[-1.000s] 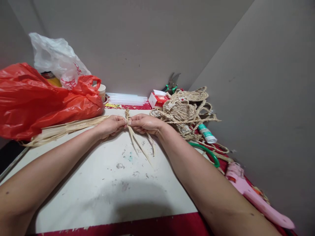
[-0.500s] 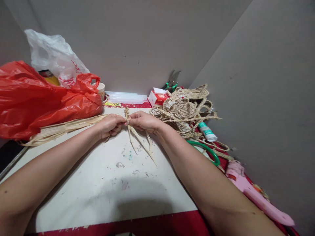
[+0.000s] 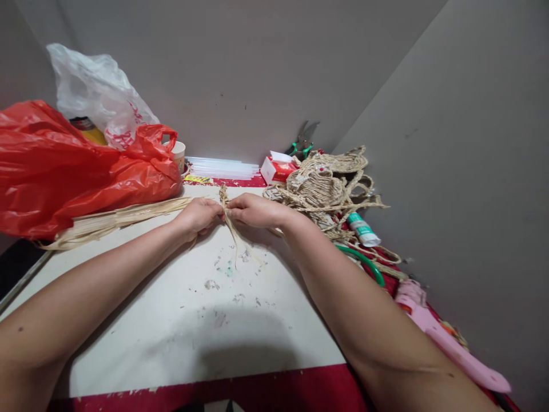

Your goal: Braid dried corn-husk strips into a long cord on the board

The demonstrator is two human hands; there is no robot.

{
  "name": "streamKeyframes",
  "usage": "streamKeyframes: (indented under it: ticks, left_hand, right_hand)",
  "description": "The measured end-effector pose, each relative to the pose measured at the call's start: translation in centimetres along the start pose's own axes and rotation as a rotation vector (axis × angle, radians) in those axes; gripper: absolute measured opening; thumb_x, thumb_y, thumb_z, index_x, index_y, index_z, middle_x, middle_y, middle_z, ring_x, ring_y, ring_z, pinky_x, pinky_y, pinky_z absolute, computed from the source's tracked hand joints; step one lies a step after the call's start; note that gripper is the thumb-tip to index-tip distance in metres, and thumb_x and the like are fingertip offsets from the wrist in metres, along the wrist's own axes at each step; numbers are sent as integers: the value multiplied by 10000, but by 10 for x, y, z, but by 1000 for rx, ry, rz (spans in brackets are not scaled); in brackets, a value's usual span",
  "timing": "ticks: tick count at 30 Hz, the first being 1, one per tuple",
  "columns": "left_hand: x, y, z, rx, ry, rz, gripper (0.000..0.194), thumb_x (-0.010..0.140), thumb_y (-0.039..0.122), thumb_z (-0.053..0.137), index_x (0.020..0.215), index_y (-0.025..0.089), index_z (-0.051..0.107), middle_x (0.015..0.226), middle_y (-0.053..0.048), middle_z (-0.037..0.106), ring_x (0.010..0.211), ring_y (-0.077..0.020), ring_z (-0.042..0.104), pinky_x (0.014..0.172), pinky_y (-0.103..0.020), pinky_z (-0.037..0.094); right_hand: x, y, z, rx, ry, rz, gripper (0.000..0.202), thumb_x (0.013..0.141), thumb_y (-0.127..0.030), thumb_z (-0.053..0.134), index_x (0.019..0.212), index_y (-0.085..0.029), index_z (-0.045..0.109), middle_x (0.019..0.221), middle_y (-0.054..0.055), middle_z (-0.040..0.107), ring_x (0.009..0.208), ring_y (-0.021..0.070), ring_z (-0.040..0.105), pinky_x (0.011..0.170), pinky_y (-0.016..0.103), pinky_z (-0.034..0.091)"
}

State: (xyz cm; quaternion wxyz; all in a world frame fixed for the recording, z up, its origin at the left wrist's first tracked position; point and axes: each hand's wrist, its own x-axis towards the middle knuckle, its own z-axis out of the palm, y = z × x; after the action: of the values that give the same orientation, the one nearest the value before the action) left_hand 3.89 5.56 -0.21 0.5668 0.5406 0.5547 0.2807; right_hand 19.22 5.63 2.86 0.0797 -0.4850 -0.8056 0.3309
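Over the far part of the white board, both hands meet at a short straw-coloured braid. My left hand pinches the braid's lower end from the left, its fingers curled. From the right, my right hand closes on the same spot with thumb and fingertips. The knotted part stands up between the hands. Loose strands hang from it toward me, some smeared by motion. Just left of my left hand lies a flat bundle of pale fibre strips.
A red plastic bag and a clear bag stand at the left. Plastic sticks, a red tissue box and green-handled shears line the back. Braided rope is heaped at the right, with a pink glue gun nearer.
The loose strands have shifted; fewer are spread out below the hands and some are blurred. My right hand has turned slightly flatter over the braid. The view has shifted slightly.
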Motion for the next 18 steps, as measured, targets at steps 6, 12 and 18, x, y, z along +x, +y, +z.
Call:
streamKeyframes:
  ticks: [6,12,18]
  left_hand:
    - [2,-3,1,8,13,16,147,706,165,514,561,162,536,320,87,239,274,-43,172,323,-211,110]
    - [0,-1,-3,-131,-71,6,236,674,137,515,498,190,367,368,81,253,302,-35,171,328,-201,88]
    - [-1,0,-10,-217,-184,-31,270,661,168,547,495,190,334,398,84,232,324,-24,164,330,-180,77]
  right_hand:
    - [-2,-6,-1,-157,159,55,226,772,-183,517,550,-147,503,496,8,468,503,103,386,507,245,268]
    - [-3,-17,10,-81,40,64,271,765,-141,461,496,-151,491,474,45,552,440,115,455,475,237,329]
    - [-2,-18,20,-59,-14,88,208,736,-123,454,535,-161,493,435,35,560,380,121,491,432,226,347]
